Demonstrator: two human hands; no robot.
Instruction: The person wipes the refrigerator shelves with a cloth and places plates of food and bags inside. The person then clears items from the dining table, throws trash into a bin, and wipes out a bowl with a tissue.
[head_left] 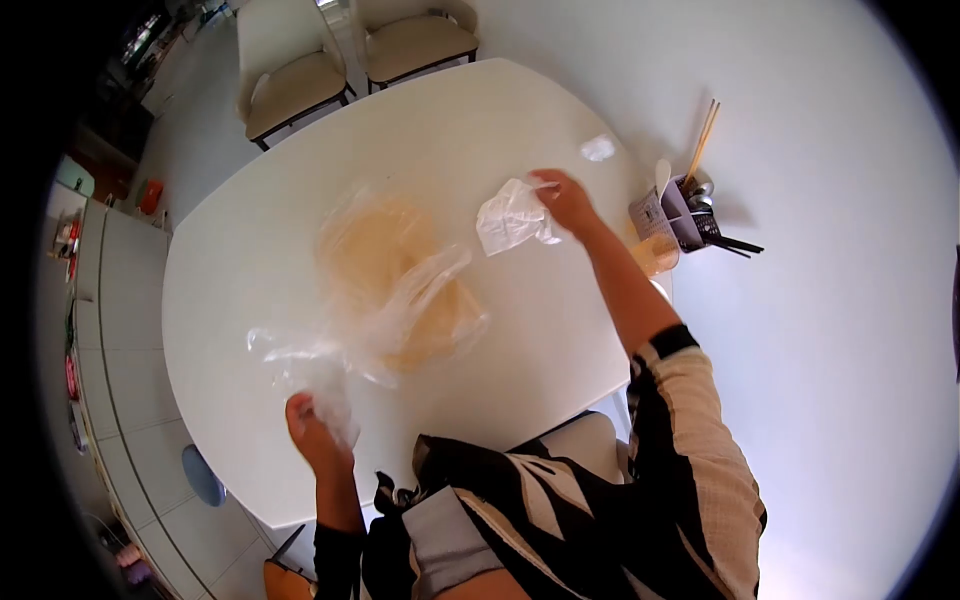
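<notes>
A clear plastic bag (430,285) with tan, flat-looking contents lies across the middle of the table, partly blurred. My left hand (318,432), near the table's front left, is closed on a bunched part of clear plastic at the bag's near side. On the far right of the bag, my right hand (566,203) pinches the edge of a crumpled white tissue (510,215). The tissue spreads out to the left of my fingers, over the tabletop.
The white table (250,230) has rounded edges. Another crumpled white piece (597,148) lies at its far right. Along the wall stand a utensil holder (652,212) with chopsticks and spoons, and an orange-tinted cup (656,255). Two chairs (295,90) are beyond the far edge.
</notes>
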